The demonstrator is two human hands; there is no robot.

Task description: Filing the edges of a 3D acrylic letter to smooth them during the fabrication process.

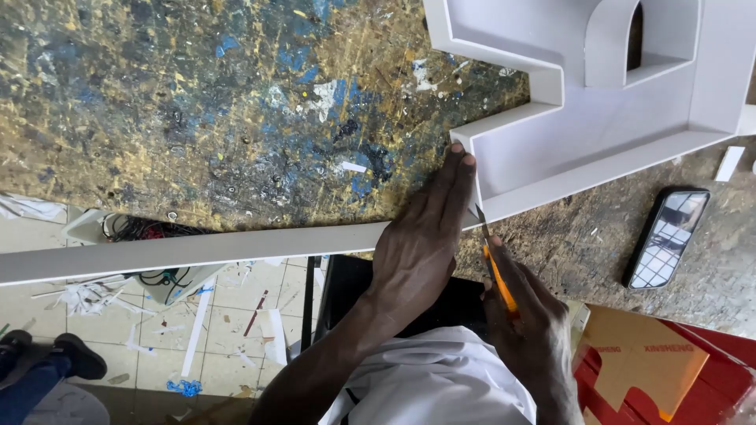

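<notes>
A paint-spattered wooden worktop, mottled in blue, gold and white, is seen from above. Near its far right corner a large white plastic channel letter form with raised side walls is laid flat, one of its corners reaching the near edge of the worktop. Against the outer wall of that corner the left hand is pressed flat, fingers extended and together, their tips touching the top of the wall; nothing is clasped in its grip, which is laid open. A long white plastic strip is run along the near edge of the worktop, from the left side up to the left hand, and is joined to the corner of the form there.

Just beside the left hand, the right hand is clenched around an orange-handled utility knife, whose thin blade is pointed up at the lower corner of the white form. Whether the tip is touching the plastic cannot be told.

Towards the right edge of the worktop a black smartphone is lying face up, well apart from both hands. A small white plastic offcut is lying beyond it. Below the near edge, an orange cardboard piece is resting on a red box.
</notes>
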